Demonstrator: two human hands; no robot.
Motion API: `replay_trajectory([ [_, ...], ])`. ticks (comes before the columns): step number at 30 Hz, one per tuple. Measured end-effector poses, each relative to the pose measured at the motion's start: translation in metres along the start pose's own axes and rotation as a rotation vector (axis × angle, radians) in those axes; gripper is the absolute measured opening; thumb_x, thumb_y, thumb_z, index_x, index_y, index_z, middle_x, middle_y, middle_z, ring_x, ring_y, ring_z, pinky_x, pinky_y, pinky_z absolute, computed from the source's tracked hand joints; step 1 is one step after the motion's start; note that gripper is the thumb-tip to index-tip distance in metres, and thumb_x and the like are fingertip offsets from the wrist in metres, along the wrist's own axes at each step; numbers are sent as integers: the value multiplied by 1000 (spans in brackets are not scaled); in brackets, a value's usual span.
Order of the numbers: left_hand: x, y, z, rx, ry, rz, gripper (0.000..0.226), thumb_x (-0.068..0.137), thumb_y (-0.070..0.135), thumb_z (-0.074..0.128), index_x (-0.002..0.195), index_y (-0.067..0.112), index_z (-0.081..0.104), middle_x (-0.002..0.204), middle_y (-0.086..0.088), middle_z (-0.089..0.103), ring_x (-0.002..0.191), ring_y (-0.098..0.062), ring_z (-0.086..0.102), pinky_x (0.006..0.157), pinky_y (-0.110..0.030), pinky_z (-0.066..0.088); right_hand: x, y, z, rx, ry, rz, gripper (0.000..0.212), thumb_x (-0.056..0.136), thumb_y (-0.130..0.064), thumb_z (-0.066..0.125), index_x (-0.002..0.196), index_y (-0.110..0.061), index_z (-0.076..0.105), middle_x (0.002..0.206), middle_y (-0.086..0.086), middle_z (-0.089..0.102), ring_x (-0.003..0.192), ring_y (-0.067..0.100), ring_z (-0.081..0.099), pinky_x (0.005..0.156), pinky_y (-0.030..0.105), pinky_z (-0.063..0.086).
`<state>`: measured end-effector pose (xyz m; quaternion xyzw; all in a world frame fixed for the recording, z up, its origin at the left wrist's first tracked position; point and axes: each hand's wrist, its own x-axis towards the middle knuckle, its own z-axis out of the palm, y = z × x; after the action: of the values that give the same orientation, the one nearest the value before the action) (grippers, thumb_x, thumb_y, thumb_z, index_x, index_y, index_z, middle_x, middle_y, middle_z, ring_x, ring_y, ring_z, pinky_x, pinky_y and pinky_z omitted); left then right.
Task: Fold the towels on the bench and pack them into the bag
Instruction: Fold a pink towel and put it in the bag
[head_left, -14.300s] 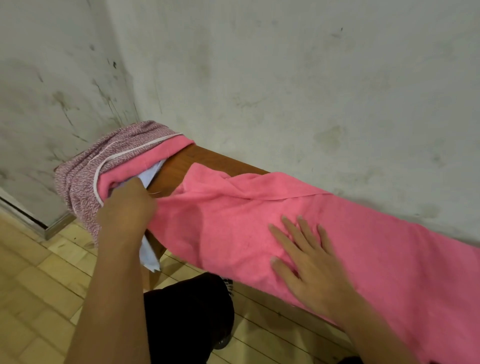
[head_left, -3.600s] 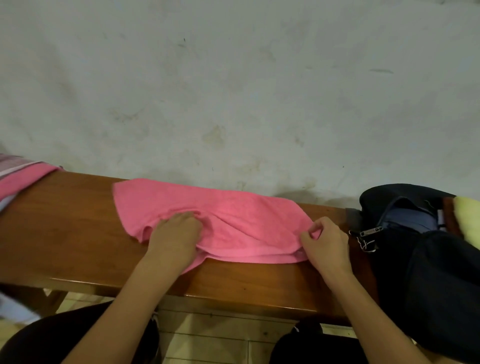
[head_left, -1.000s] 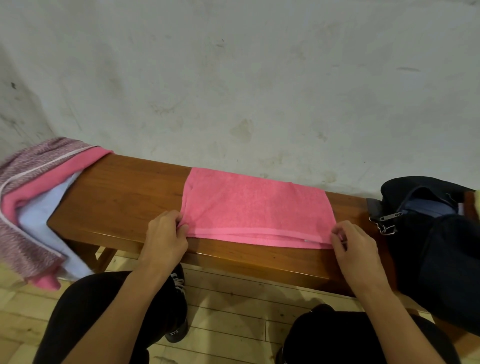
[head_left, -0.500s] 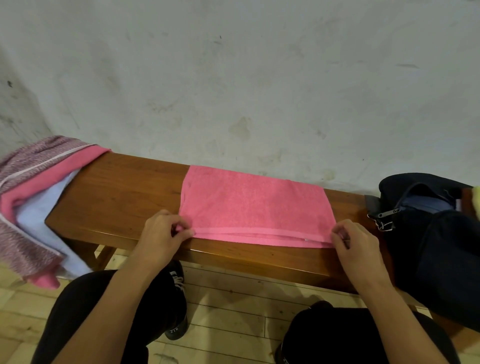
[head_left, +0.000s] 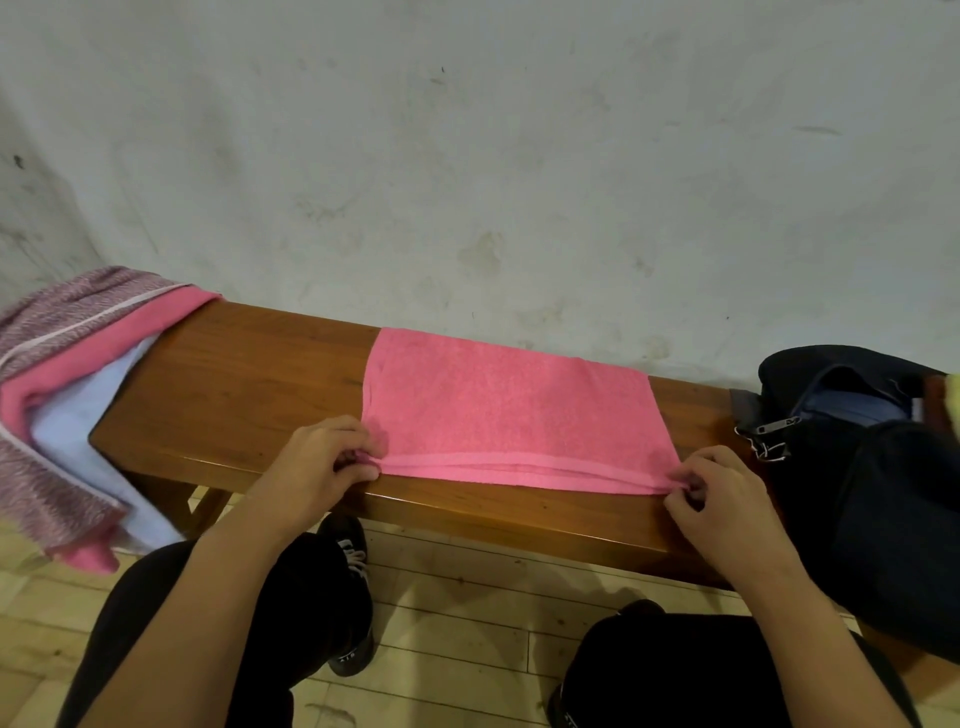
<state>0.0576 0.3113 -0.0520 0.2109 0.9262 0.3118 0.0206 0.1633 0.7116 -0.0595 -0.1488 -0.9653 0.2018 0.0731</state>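
Observation:
A pink towel (head_left: 511, 408) lies folded into a flat rectangle on the wooden bench (head_left: 244, 384). My left hand (head_left: 317, 462) pinches its near left corner. At the near right corner, my right hand (head_left: 719, 496) pinches the stacked edges. A dark bag (head_left: 883, 493) sits open on the bench's right end, its zipper pull hanging toward the towel. A pile of other towels (head_left: 67, 374), pink, white and speckled mauve, drapes over the bench's left end.
A stained white wall (head_left: 467, 156) runs directly behind the bench. Pale wooden floorboards (head_left: 467, 597) lie below, with my black-trousered knees and a black shoe (head_left: 348, 561) in front of the bench.
The towel went from spread along the bench to a neat folded rectangle. Over the last second both hands stayed on its near corners, barely moving.

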Motion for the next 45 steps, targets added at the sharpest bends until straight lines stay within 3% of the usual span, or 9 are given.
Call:
replay_trajectory([
  [6, 3, -7, -1, 12, -18, 7, 27, 84, 9, 72, 107, 23, 72, 109, 16, 62, 103, 0, 58, 89, -11, 43, 4, 6, -3, 11, 25, -63, 10, 93, -18, 66, 101, -18, 72, 99, -9, 57, 87, 6, 56, 84, 28, 51],
  [10, 3, -6, 0, 36, -9, 49, 27, 85, 10, 71, 109, 22, 71, 109, 16, 61, 99, 4, 56, 81, -1, 40, 4, 5, -6, 5, 21, -67, 9, 94, -15, 64, 98, -20, 71, 96, -10, 56, 85, 6, 55, 80, 26, 48],
  [15, 1, -7, -3, 25, -8, 70, 26, 82, 8, 74, 98, 28, 71, 99, 23, 59, 93, 7, 58, 82, -6, 47, 4, 3, -13, -44, -42, -73, 8, 90, -13, 69, 91, -21, 69, 92, -14, 54, 82, 1, 54, 71, 15, 41],
  [21, 0, -10, -8, -63, -39, 19, 22, 80, 9, 75, 91, 28, 74, 102, 18, 63, 97, 4, 59, 87, -16, 50, 4, 11, -16, -108, -121, -125, 23, 92, -18, 67, 115, -16, 72, 116, -6, 60, 100, 6, 53, 97, 30, 49],
  [27, 0, -13, -4, 17, -20, 38, 25, 84, 10, 71, 106, 23, 72, 111, 13, 63, 108, -3, 56, 99, -24, 45, 4, 14, -17, -53, -70, -177, 16, 96, -26, 61, 108, -22, 69, 104, -12, 56, 95, 6, 55, 91, 33, 52],
  [31, 2, -6, 6, 20, 20, -22, 24, 97, 7, 53, 119, 8, 64, 115, 3, 57, 109, -13, 52, 94, -21, 41, 6, 10, -5, -277, -121, -192, 29, 98, -18, 58, 126, -23, 54, 123, -6, 47, 111, 8, 46, 97, 27, 47],
  [35, 2, -8, 11, 6, 88, -6, 24, 98, 5, 50, 116, 4, 65, 109, 1, 58, 104, -13, 51, 92, -30, 46, 5, 7, -5, -218, -56, -181, 21, 99, -9, 51, 104, -27, 42, 108, -6, 41, 95, 7, 39, 75, 19, 39],
  [39, -1, -8, 3, -54, 198, 3, 19, 95, 3, 55, 104, 15, 66, 104, 3, 60, 96, -10, 54, 84, -25, 47, -2, -1, -9, -116, 188, -419, 34, 88, 7, 61, 96, -19, 42, 98, -7, 37, 80, 11, 40, 61, 16, 32],
  [45, -2, -4, -6, -322, 275, -66, 31, 96, -3, 50, 94, 27, 56, 100, 1, 63, 95, -17, 63, 84, -42, 58, 0, -13, -11, 283, 179, -260, 13, 102, -24, 48, 93, -34, 45, 89, -16, 52, 80, -7, 57, 55, 13, 44],
])
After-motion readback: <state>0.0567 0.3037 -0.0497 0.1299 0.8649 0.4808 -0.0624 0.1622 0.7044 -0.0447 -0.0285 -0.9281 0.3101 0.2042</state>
